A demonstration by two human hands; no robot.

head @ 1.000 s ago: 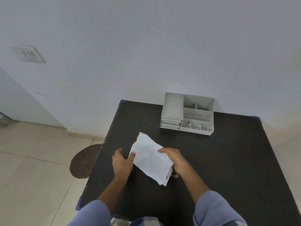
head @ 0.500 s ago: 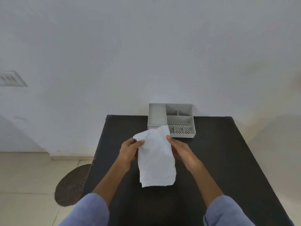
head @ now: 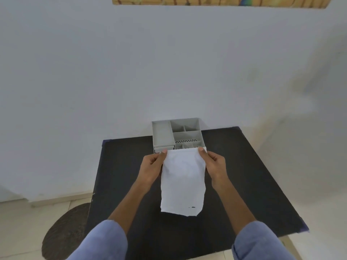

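The person wears a long-sleeved top in a soft, plain light blue. The left sleeve [head: 102,241] fills the near left corner of the view and ends around the elbow, with a smooth, rounded far edge. The right sleeve [head: 261,243], at the near right, ends at about the same height. A narrow turned-back fold shows along its left edge, so it is probably rolled up. Beyond the sleeves both forearms are uncovered as far as the left hand [head: 152,168] and the right hand [head: 216,166]. A short-trimmed thumbnail shows on each hand.
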